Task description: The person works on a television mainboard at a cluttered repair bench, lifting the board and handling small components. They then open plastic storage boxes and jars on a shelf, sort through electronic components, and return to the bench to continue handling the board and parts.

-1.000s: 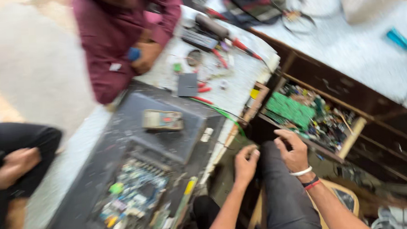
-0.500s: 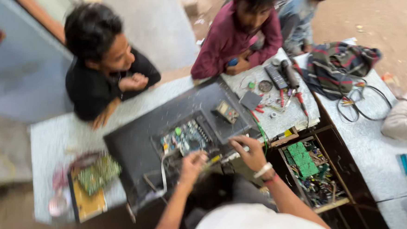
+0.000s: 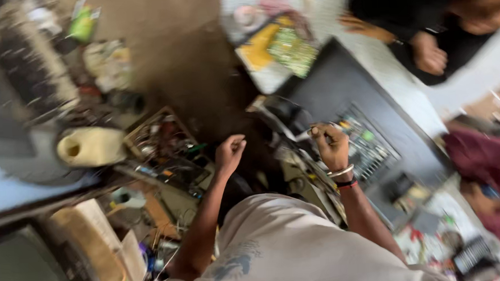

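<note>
Over dark panel's (image 3: 338, 90) near edge: right hand (image 3: 331, 146) grip closed on thin tool; left hand (image 3: 229, 153) loosely curled, empty.

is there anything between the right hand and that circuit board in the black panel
Nothing visible. The right hand, loosely closed, hovers at the near edge of the circuit board in the black panel, with no object between. The picture is blurred, so small parts could be missed.

A black panel (image 3: 344, 90), a green circuit board (image 3: 292, 48), a yellow roll (image 3: 90, 146), brown floor (image 3: 183, 58).
</note>
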{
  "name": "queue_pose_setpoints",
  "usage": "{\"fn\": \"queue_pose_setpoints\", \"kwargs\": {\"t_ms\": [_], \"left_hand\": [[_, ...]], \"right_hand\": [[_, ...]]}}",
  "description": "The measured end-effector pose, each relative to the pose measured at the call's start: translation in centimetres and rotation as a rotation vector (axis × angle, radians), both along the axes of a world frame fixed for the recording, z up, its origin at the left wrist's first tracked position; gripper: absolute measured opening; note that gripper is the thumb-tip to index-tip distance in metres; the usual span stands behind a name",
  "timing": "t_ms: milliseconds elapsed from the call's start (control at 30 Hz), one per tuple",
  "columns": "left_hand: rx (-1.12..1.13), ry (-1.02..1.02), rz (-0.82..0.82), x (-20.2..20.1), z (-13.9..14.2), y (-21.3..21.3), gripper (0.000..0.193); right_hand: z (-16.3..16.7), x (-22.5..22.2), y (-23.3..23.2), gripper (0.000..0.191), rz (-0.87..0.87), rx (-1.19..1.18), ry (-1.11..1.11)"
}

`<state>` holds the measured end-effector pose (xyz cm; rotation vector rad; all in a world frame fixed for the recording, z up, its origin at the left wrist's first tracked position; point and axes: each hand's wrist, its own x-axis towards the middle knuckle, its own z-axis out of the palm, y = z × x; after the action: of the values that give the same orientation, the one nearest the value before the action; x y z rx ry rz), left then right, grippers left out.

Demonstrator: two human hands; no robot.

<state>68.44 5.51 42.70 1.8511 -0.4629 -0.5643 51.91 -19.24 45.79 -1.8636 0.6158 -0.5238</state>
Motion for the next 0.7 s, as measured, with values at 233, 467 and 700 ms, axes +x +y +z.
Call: {"fn": "queue_pose_setpoints", "kwargs": {"t_ms": [233,467,700], "left_hand": [[0.644,-0.05,0.355,5.1,-6.5,19.3,0.049],[0.376,0.871,0.864,10.3,-8.1,29.2,0.038],[0.648,-0.059,0.162,29.7,-6.4,20.8,0.026]], "right_hand": [[-2.1,19.1,6.4,0.018,0.422,-0.052,0.011],[-1.2,32.4,9.5,0.022,0.479,-0.138,-0.05],[-1.0,38.7,8.3,0.022,0.228,0.018,0.102]]}}
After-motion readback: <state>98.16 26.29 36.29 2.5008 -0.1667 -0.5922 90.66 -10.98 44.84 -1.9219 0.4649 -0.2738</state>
